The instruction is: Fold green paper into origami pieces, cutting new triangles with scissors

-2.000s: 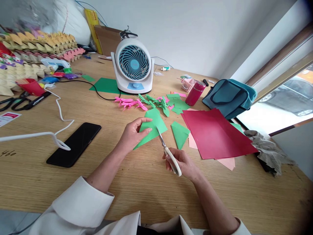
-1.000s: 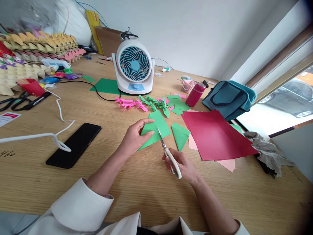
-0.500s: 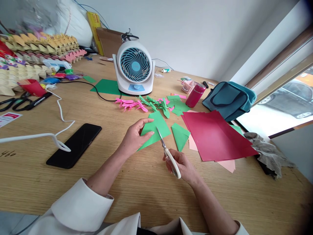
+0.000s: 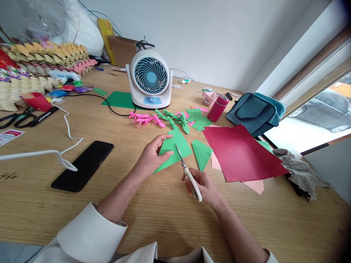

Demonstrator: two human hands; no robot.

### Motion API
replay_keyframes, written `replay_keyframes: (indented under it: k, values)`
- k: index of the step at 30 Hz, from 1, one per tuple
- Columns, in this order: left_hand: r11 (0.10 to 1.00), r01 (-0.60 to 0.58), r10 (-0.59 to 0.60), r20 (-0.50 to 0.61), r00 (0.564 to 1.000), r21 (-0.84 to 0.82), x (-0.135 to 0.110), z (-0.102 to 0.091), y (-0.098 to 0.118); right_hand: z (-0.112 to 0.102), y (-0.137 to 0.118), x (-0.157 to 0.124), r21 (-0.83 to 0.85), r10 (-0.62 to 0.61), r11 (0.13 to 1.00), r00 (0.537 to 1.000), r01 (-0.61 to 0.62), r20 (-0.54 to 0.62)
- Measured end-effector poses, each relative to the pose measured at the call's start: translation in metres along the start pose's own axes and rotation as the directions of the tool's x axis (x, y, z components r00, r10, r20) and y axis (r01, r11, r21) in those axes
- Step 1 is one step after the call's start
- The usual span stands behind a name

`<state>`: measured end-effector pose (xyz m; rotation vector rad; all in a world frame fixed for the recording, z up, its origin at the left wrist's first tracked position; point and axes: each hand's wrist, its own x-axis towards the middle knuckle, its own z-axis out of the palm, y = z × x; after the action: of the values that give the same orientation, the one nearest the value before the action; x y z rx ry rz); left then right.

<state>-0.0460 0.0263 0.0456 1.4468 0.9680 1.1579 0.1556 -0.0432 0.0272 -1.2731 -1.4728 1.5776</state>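
My left hand (image 4: pixel 153 155) pinches the left side of a green sheet of paper (image 4: pixel 181 146) between thumb and fingers. A pair of scissors (image 4: pixel 192 182) with white handles is in my right hand (image 4: pixel 204 186), its blades pointing up and left over the green paper. Whether the blades are cutting into the paper, I cannot tell. Just right of it lies a folded green paper piece (image 4: pixel 202 154). Beyond the sheet are pink paper cutouts (image 4: pixel 146 118) and green paper cutouts (image 4: pixel 175 118) in a loose heap.
Red paper sheets (image 4: pixel 244 157) lie to the right, near a teal bag (image 4: pixel 256 113) and a red flask (image 4: pixel 218 108). A white fan (image 4: pixel 150 78) stands at the back. On the left are a black phone (image 4: pixel 83 166), a white cable (image 4: pixel 68 124) and black-handled scissors (image 4: pixel 22 118).
The view has shifted very slightly. Both hands, the green paper and the scissors keep nearly the same places; the paper's tilt differs a little.
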Motion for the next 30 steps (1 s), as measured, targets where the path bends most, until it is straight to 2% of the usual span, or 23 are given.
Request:
replay_keyframes:
  k: [13, 17, 24, 30]
  values:
    - [1.000, 0.009, -0.009, 0.013, 1.000, 0.000, -0.001, 0.002, -0.002, 0.002, 0.003, 0.002, 0.073, -0.012, 0.997, 1.000, 0.012, -0.005]
    - [1.000, 0.003, -0.004, -0.027, 1.000, -0.027, 0.000, 0.004, -0.003, 0.002, 0.008, 0.004, 0.074, -0.014, 0.997, 1.000, 0.015, -0.023]
    - [0.997, 0.060, -0.064, -0.087, 0.994, -0.052, 0.002, 0.002, -0.010, 0.002, 0.011, 0.003, 0.032, -0.019, 0.999, 0.999, 0.020, -0.040]
    - [0.994, 0.107, -0.100, -0.189, 0.977, 0.028, 0.001, 0.000, -0.012, 0.001, 0.014, 0.004, 0.007, -0.023, 1.000, 0.999, 0.023, -0.028]
